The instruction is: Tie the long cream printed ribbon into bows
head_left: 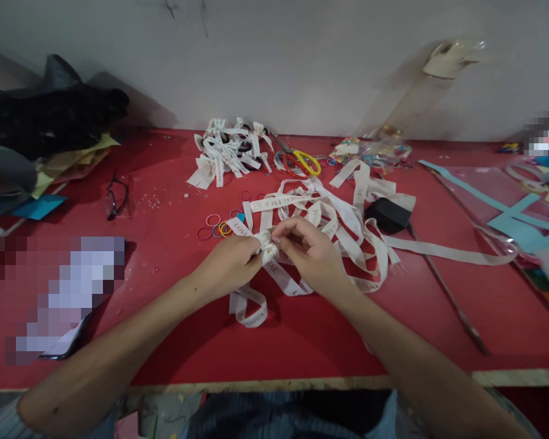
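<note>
head view: l. hand pinches the gathered ribbon bow over the red table; r. hand, fingers curled & narrow, is at the bow's r. edge, grip unclear. loose printed ribbon lies beyond, w/ scissors farther back.

The left hand is back up, its thumb and index finger drawn into a pinch toward the right hand, its other fingers mostly hidden beneath. The right hand sits just beside it, index finger arched, thumb below that finger, their tips near each other and pointing at the left hand; whether they meet is unclear. Both bare forearms, left and right, slant outward from the hands toward the body, wrists nearly straight.
</note>
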### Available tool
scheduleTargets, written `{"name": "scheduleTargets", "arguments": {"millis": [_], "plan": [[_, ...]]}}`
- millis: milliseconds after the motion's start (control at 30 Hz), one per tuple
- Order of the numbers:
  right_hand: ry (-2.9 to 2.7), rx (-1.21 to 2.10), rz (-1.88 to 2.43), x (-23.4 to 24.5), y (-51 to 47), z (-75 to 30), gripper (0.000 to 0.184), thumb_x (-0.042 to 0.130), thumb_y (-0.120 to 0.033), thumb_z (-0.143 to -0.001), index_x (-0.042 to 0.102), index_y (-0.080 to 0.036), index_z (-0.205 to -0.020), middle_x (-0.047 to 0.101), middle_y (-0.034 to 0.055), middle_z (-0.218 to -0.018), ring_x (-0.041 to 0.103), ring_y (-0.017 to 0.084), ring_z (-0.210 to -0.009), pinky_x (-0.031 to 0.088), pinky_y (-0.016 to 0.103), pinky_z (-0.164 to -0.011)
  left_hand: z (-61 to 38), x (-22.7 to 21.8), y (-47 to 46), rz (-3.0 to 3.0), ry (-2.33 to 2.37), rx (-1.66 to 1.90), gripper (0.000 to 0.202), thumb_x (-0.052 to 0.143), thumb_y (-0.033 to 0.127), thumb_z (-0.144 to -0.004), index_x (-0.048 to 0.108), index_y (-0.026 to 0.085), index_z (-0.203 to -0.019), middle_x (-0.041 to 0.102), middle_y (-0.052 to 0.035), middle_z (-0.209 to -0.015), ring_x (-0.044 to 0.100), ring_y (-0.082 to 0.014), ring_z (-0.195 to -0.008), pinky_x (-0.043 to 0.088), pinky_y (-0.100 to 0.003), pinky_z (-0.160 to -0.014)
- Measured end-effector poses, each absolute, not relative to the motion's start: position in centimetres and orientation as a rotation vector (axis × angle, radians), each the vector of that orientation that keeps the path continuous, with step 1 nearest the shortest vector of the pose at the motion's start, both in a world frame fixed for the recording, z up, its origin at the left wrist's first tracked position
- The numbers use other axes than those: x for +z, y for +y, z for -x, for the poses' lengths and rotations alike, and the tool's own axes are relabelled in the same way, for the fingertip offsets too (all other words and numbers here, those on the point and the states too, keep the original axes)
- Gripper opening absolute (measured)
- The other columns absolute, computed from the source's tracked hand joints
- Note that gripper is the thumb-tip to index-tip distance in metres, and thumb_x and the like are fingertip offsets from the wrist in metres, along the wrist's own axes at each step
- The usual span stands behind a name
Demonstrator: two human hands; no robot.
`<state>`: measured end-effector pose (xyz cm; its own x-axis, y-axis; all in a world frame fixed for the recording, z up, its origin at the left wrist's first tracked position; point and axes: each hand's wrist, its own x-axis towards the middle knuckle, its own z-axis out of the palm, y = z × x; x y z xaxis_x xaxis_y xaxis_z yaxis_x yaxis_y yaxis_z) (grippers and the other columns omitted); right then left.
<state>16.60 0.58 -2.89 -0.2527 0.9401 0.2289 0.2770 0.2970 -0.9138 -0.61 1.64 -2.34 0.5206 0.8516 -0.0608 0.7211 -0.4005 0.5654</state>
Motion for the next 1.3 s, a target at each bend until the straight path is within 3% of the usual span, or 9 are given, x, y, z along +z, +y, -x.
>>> {"name": "scheduleTargets", "arguments": {"millis": [1300], "plan": [[-1.775, 1.001, 1.144, -2.99, 0.73, -16.6, 0.015, 0.046, -0.01, -0.083, 0.055, -0.021, -0.087, 0.056, -0.0012, -0.081, 0.053, 0.011, -0.072, 0.044, 0.023, -0.064, 0.69, -2.21, 1.7, -2.35, 1.313, 0.155, 0.029, 0.036, 0.025, -0.088, 0.047, 0.016, -0.063, 0.052, -0.0017, -0.059, 0.044, -0.0113, -0.053, 0.025, -0.024, -0.052]]}}
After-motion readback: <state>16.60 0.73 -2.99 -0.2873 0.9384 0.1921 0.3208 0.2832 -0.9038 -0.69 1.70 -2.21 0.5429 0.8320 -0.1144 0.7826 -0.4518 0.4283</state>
